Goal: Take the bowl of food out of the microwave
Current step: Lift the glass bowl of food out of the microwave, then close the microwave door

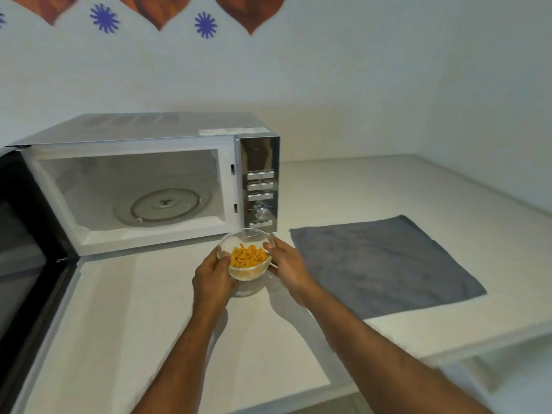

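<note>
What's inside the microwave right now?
Only the glass turntable shows inside the open microwave. The bowl of food is already out, held in front by the left hand and right hand. The cavity's ceiling is hidden.

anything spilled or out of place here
Nothing spilled. The glass bowl of orange food is held level in the left hand and right hand, outside the microwave. Its door hangs open and the grey cloth lies flat.
</note>
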### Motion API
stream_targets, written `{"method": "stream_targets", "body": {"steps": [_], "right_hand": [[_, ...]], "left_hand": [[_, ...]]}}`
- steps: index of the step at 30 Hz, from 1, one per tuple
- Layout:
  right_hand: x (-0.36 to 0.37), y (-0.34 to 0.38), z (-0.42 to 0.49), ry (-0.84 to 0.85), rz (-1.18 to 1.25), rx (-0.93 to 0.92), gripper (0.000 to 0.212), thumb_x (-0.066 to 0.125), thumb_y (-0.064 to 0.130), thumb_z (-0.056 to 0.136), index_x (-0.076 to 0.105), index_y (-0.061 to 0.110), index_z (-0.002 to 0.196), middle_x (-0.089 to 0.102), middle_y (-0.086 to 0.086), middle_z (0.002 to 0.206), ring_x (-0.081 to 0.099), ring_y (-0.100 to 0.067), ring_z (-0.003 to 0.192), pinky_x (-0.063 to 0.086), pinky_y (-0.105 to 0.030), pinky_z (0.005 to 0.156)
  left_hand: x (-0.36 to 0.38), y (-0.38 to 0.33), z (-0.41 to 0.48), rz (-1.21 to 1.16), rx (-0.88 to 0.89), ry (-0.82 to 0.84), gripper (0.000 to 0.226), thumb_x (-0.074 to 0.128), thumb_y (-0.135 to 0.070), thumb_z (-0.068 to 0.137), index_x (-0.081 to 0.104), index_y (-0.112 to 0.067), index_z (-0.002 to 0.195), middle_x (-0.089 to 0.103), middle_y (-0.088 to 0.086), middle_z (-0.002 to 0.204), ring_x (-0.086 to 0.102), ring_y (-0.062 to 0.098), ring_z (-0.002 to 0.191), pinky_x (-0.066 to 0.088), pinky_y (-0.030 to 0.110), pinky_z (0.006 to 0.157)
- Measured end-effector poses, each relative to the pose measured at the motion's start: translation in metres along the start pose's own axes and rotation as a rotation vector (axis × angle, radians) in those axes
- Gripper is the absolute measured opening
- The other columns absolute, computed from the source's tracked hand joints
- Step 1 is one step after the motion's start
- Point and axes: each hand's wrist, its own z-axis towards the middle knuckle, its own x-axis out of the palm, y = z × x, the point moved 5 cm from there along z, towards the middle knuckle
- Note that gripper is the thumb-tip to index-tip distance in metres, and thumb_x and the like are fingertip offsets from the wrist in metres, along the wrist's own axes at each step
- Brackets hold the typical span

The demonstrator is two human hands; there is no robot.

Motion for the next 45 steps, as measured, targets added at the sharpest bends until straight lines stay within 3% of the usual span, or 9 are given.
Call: {"method": "stream_targets", "body": {"steps": [5, 10, 15, 18, 28, 30, 34, 42, 45], "right_hand": [[-0.076, 0.006, -0.012, -0.207, -0.049, -0.013, 0.031, 0.042, 0.019, 0.102, 0.065, 0.013, 0.122, 0.071, -0.008, 0.117, 0.067, -0.02, 0.107, 0.053, -0.035, 0.096], [-0.158, 0.018, -0.014, -0.358, -0.143, -0.022, 0.027, 0.041, 0.019, 0.101, 0.067, 0.02, 0.106, 0.071, -0.002, 0.106, 0.067, -0.017, 0.1, 0.053, -0.03, 0.089], [-0.212, 0.02, -0.016, -0.471, -0.159, -0.004, 0.027, 0.042, 0.016, 0.098, 0.069, 0.02, 0.096, 0.069, 0.003, 0.094, 0.063, -0.017, 0.093, 0.05, -0.037, 0.091], [-0.232, 0.019, -0.018, -0.519, -0.139, 0.012, 0.029, 0.043, 0.013, 0.094, 0.07, 0.02, 0.085, 0.072, -0.002, 0.091, 0.065, -0.021, 0.089, 0.052, -0.038, 0.084], [-0.243, 0.015, -0.023, -0.548, -0.166, 0.006, 0.029, 0.043, 0.014, 0.095, 0.071, 0.019, 0.09, 0.072, -0.003, 0.093, 0.064, -0.022, 0.09, 0.053, -0.033, 0.078], [-0.243, 0.019, -0.027, -0.614, -0.236, 0.005, 0.029, 0.042, 0.022, 0.101, 0.066, 0.015, 0.114, 0.067, -0.006, 0.116, 0.058, -0.021, 0.105, 0.048, -0.034, 0.092], [-0.228, 0.045, -0.037, -0.808, -0.435, -0.159, 0.045, 0.049, 0.031, 0.099, 0.049, 0.011, 0.139, 0.051, -0.009, 0.145, 0.046, -0.026, 0.133, 0.034, -0.034, 0.107], [-0.087, 0.09, -0.008, -0.455, -0.503, -0.465, 0.024, 0.056, 0.027, 0.097, 0.063, 0.017, 0.118, 0.064, 0.002, 0.123, 0.057, -0.016, 0.116, 0.045, -0.032, 0.1], [-0.018, 0.102, -0.002, -0.272, -0.51, -0.482, 0.023, 0.056, 0.028, 0.097, 0.062, 0.021, 0.118, 0.064, 0.006, 0.12, 0.059, -0.01, 0.109, 0.049, -0.03, 0.097]], "left_hand": [[0.077, 0.01, -0.006, 0.03, 0.016, 0.163, 0.02, 0.051, -0.03, 0.094, 0.07, -0.031, 0.102, 0.072, 0.007, 0.106, 0.07, 0.028, 0.095, 0.06, 0.036, 0.064], [0.164, 0.017, -0.008, 0.04, -0.045, 0.359, 0.022, 0.051, -0.029, 0.094, 0.07, -0.031, 0.084, 0.072, 0.008, 0.104, 0.068, 0.026, 0.095, 0.059, 0.045, 0.085], [0.225, 0.018, -0.013, 0.032, -0.08, 0.48, 0.025, 0.046, -0.024, 0.099, 0.067, -0.025, 0.085, 0.07, 0.0, 0.09, 0.066, 0.013, 0.082, 0.057, 0.029, 0.068], [0.248, 0.015, -0.017, 0.078, -0.074, 0.531, 0.025, 0.044, -0.023, 0.1, 0.068, -0.019, 0.096, 0.069, 0.005, 0.091, 0.065, 0.016, 0.081, 0.056, 0.034, 0.077], [0.249, 0.01, -0.026, 0.162, -0.019, 0.601, 0.029, 0.047, -0.027, 0.099, 0.065, -0.008, 0.111, 0.068, 0.011, 0.098, 0.065, 0.024, 0.089, 0.056, 0.047, 0.088], [0.235, 0.004, -0.023, 0.193, 0.012, 0.555, 0.03, 0.049, -0.029, 0.098, 0.063, -0.003, 0.107, 0.063, 0.013, 0.09, 0.061, 0.026, 0.082, 0.054, 0.052, 0.088], [0.191, -0.012, -0.01, 0.31, 0.096, 0.414, 0.044, 0.054, -0.034, 0.095, 0.057, -0.01, 0.133, 0.063, 0.006, 0.129, 0.06, 0.025, 0.116, 0.047, 0.037, 0.102], [0.067, -0.037, 0.001, 0.333, 0.217, 0.236, 0.036, 0.061, -0.032, 0.092, 0.061, -0.016, 0.125, 0.062, 0.002, 0.128, 0.061, 0.019, 0.112, 0.055, 0.046, 0.097], [0.016, -0.042, 0.0, 0.497, 0.305, 0.139, 0.035, 0.062, -0.034, 0.09, 0.062, -0.02, 0.123, 0.062, -0.003, 0.127, 0.06, 0.012, 0.108, 0.053, 0.034, 0.095]]}}
